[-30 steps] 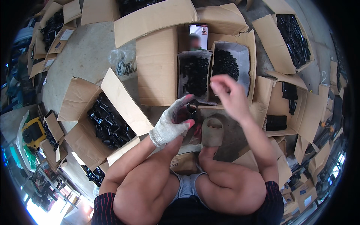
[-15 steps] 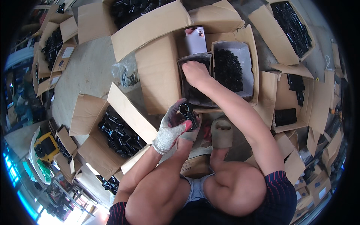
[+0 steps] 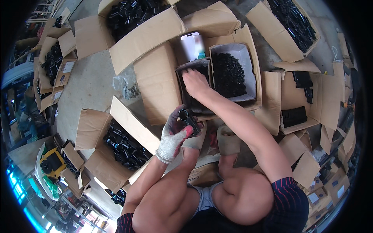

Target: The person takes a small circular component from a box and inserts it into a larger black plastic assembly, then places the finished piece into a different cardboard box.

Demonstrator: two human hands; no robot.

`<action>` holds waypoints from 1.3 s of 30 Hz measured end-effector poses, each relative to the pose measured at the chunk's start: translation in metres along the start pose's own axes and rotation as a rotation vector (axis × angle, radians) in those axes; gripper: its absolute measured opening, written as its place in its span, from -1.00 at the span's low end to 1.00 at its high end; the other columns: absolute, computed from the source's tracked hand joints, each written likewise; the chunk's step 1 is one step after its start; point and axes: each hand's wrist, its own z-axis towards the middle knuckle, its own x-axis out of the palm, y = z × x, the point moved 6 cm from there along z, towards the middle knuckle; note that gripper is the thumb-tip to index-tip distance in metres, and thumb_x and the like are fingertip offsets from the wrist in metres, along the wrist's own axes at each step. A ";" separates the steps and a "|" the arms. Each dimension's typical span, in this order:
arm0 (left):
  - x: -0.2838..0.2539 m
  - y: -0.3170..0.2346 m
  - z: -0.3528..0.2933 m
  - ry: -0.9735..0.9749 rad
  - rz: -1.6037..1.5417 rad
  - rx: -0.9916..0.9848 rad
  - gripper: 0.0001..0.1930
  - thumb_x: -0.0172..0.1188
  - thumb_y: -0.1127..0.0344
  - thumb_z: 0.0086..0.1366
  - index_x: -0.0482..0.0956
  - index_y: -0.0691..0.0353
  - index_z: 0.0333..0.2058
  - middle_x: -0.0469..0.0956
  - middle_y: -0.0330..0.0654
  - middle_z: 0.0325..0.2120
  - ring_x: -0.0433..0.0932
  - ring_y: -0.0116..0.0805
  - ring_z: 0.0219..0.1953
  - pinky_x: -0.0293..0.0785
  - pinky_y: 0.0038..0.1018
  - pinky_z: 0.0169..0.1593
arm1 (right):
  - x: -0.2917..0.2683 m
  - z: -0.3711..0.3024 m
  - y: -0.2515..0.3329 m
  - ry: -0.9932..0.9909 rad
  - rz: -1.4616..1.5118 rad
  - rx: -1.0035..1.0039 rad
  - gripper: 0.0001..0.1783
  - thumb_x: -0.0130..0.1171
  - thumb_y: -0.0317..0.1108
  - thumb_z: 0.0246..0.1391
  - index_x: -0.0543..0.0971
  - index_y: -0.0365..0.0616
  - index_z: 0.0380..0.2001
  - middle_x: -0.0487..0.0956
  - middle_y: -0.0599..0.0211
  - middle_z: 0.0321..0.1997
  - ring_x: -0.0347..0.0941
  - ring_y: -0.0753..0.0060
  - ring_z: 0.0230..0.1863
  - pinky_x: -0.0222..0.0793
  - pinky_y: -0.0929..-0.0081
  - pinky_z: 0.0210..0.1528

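Note:
My left hand [image 3: 176,134] wears a pale glove with reddish fingertips, its fingers wrapped round a black part with a ring-shaped end [image 3: 189,121]. That part is held between my knees and the large cardboard box [image 3: 159,83]. My bare right hand [image 3: 195,82] reaches down into the narrow grey-lined inner box [image 3: 194,64] of dark pieces, at its far left corner. Its fingers are curled together, and their tips and whatever they grip are hidden. Beside it, a second inner box [image 3: 251,73] holds a heap of small black pieces [image 3: 228,73].
A phone [image 3: 190,47] leans inside the large box, behind the inner boxes. Cartons of black parts stand around: one at left [image 3: 123,145], one at the far side [image 3: 134,17], one at far right [image 3: 293,27]. A clear plastic bag [image 3: 126,86] lies on the floor.
The whole view has shifted slightly. My right hand remains in the narrow inner box, its fingers a little differently bent. My left hand keeps its hold on the black part. The phone's screen looks different.

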 end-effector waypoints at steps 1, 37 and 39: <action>0.000 -0.001 0.000 -0.011 -0.004 0.004 -0.11 0.43 0.39 0.27 0.08 0.14 0.46 0.54 0.01 0.03 0.64 -0.03 0.05 0.63 -0.15 0.09 | -0.001 0.002 0.000 0.026 -0.001 0.003 -0.75 0.05 -0.48 0.22 0.58 -0.31 -0.08 0.68 0.01 -0.13 0.64 -0.04 -0.06 0.65 0.11 -0.03; 0.024 -0.014 -0.009 -0.004 0.578 0.400 -0.22 0.38 0.65 0.20 0.27 0.37 0.39 0.40 -0.02 0.33 0.44 -0.29 0.30 0.43 -0.35 0.30 | -0.119 -0.157 0.011 -0.137 0.966 0.075 -0.88 0.33 -0.54 0.16 0.69 -0.27 -0.21 0.69 0.21 -0.26 0.65 0.37 -0.25 0.52 0.49 -0.19; 0.025 -0.014 -0.009 -0.001 0.590 0.412 -0.22 0.39 0.65 0.19 0.28 0.37 0.38 0.40 -0.01 0.34 0.44 -0.28 0.30 0.43 -0.35 0.29 | -0.118 -0.157 0.010 -0.147 0.955 0.054 -0.89 0.33 -0.54 0.17 0.69 -0.27 -0.22 0.69 0.22 -0.27 0.65 0.41 -0.25 0.52 0.52 -0.19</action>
